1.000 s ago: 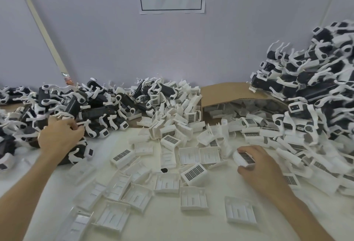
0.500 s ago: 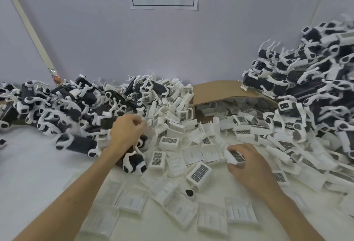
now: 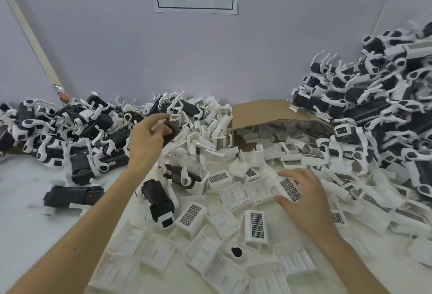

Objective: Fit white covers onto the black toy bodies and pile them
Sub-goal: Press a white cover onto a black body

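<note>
Left hand [image 3: 146,139] up over mid-table, fingers curled round a matte black toy body [image 3: 171,127], blurred. Right hand [image 3: 304,200], near right, pinches a boxy white cover [image 3: 289,188] with a gridded face. Ribbed loose covers [image 3: 257,226] litter the near side; assembled pile [image 3: 374,106] far right.

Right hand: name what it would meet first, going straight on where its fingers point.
The right hand points left, gripping a grilled white cover; next in line, probably, the upturned cover lying beside it.
</note>
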Action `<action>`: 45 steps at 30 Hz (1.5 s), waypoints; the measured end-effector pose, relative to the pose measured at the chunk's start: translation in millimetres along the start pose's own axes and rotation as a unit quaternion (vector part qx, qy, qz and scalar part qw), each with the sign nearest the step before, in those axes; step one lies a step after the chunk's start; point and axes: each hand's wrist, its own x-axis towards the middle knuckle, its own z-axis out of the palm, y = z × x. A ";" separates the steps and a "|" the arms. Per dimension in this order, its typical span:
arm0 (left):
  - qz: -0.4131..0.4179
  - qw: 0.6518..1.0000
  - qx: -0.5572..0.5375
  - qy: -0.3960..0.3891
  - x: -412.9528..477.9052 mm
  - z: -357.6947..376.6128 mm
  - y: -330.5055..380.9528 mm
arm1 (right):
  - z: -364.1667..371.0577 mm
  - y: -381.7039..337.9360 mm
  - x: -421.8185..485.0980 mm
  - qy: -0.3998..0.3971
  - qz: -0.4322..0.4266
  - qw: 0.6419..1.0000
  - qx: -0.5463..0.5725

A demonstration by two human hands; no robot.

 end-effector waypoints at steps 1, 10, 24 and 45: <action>0.011 1.000 -0.011 0.020 0.7 -3.3 2.9 | -0.6 -1.8 -0.2 0.012 -0.002 1.000 0.011; 0.102 0.970 -0.215 0.054 -5.3 -19.4 46.1 | -11.6 -17.4 0.9 -0.039 0.049 0.980 0.191; 0.011 0.875 -0.386 -0.291 -85.4 5.1 46.5 | 13.1 -81.6 -11.4 -0.248 0.133 0.859 0.427; -0.111 0.893 -0.211 -0.381 -128.3 35.2 39.0 | 20.1 -75.2 -27.6 -0.060 -0.013 0.941 0.334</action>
